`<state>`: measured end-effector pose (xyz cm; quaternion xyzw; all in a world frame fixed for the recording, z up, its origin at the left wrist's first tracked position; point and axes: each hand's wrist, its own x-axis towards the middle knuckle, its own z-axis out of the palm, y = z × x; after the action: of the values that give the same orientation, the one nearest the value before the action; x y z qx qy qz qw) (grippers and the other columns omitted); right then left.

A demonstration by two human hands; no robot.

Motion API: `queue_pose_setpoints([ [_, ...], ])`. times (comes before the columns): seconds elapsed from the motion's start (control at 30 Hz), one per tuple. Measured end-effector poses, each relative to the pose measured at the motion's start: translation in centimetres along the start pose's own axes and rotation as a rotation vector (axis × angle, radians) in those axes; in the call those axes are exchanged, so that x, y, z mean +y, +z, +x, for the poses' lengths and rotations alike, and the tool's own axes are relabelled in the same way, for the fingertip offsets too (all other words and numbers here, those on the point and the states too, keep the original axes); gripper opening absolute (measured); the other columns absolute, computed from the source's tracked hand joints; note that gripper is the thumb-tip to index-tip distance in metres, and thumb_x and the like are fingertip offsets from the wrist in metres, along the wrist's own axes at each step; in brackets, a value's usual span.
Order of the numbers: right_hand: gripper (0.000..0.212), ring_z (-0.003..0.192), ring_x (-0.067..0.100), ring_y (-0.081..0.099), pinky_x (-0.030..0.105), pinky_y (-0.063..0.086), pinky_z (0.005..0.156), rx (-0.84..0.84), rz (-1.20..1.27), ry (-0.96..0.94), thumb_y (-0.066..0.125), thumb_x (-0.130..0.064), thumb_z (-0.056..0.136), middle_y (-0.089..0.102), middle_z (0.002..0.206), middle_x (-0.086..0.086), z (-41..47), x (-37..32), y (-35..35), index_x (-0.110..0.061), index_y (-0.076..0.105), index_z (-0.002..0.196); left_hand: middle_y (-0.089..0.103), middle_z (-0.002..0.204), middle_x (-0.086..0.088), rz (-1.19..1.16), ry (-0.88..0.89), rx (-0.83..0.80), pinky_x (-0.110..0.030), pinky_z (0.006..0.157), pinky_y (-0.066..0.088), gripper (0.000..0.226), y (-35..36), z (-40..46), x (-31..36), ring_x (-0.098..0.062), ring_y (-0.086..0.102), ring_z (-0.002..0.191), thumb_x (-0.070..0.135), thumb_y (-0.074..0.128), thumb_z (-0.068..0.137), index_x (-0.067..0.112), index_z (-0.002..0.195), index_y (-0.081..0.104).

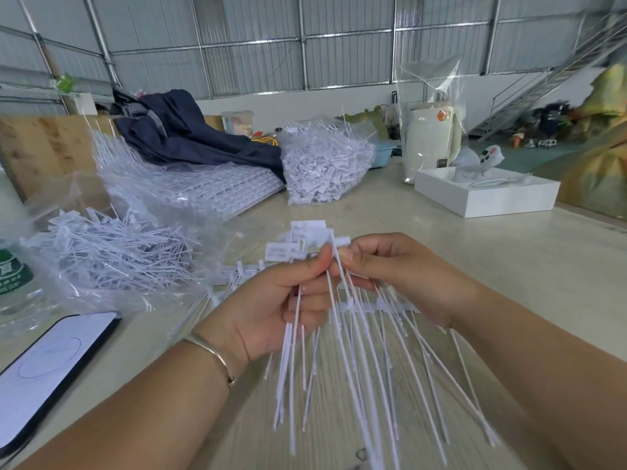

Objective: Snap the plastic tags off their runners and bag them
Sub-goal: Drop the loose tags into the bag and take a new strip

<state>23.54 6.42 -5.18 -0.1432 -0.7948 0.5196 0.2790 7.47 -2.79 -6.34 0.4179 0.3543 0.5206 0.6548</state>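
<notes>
Both hands hold one bunch of white plastic tags (pixel 307 247) over the table (pixel 509 266) in the head view: the left hand (pixel 271 310) has thumb and curled fingers closed around the gathered stems just under the flag heads, and the right hand (pixel 390 269) pinches the same stems from the other side. The long tails fan down toward the camera. A runner strip (pixel 380 305) lies on the table beneath them. To the left, an open clear bag (pixel 112 256) holds loose tags; a fuller bag (pixel 325 164) sits farther back, beside stacked unsnapped sheets (pixel 220 191). The splayed tails could probably catch on the bag's mouth or slip from the pinch, scattering tags by the phone (pixel 44 378).
</notes>
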Motion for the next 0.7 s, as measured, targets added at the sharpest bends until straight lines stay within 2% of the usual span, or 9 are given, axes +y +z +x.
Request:
queue_pose_setpoints([
  [0.1,0.071,0.06,0.015,0.037,0.021,0.032,0.059,0.118,0.01,-0.016,0.067,-0.054,0.068,0.044,0.064,0.01,0.12,-0.19,-0.29,0.014,0.054,0.082,0.039,0.058,0.006,-0.044,0.05,0.09,-0.016,0.037,0.015,0.028,-0.13,0.09,0.19,-0.003,0.031,0.042,0.031,0.077,0.075,0.017,0.068,0.054],
  [0.27,0.064,0.051,0.009,0.036,0.012,0.033,0.049,0.205,0.067,-0.023,0.071,-0.046,0.066,0.043,0.056,0.002,0.23,-0.38,-0.79,0.013,0.052,0.08,0.048,0.062,0.001,-0.16,0.035,0.246,-0.014,0.038,0.029,0.03,-0.5,0.0,0.53,-0.008,0.042,0.048,0.031,0.062,0.083,0.016,0.061,0.049],
  [0.37,0.035,0.051,0.008,0.039,0.012,0.034,0.048,0.184,0.073,0.001,0.071,-0.024,0.08,0.046,0.058,0.002,0.22,-0.09,-0.76,0.006,0.055,0.077,0.047,0.06,-0.001,-0.165,0.036,0.275,-0.017,0.039,0.036,0.039,-0.54,0.21,0.37,-0.01,0.043,0.046,0.034,0.057,0.086,0.016,0.054,0.045],
  [0.43,0.014,0.051,0.008,0.042,0.013,0.035,0.048,0.195,0.053,0.004,0.065,-0.008,0.085,0.048,0.058,0.002,0.2,0.09,-0.77,-0.003,0.058,0.075,0.047,0.059,-0.001,-0.15,0.032,0.279,-0.016,0.035,0.035,0.039,-0.57,0.34,0.27,-0.008,0.041,0.041,0.036,0.056,0.088,0.015,0.056,0.044],
  [0.57,0.014,0.048,0.006,0.044,0.013,0.036,0.048,0.253,0.056,-0.016,0.059,0.005,0.084,0.051,0.055,0.0,0.29,0.09,-0.88,-0.005,0.06,0.075,0.047,0.064,0.0,-0.079,0.029,0.292,-0.014,0.028,0.026,0.033,-0.7,0.32,0.15,-0.003,0.03,0.034,0.042,0.059,0.085,0.014,0.07,0.053],
  [0.7,0.01,0.05,0.01,0.045,0.016,0.038,0.05,0.264,0.035,-0.044,0.063,0.009,0.082,0.051,0.059,0.005,0.35,0.14,-1.03,-0.001,0.066,0.084,0.044,0.065,0.001,-0.094,0.05,0.345,-0.015,0.027,0.023,0.047,-0.76,0.51,0.05,-0.002,0.026,0.034,0.052,0.056,0.088,0.011,0.068,0.066],
])
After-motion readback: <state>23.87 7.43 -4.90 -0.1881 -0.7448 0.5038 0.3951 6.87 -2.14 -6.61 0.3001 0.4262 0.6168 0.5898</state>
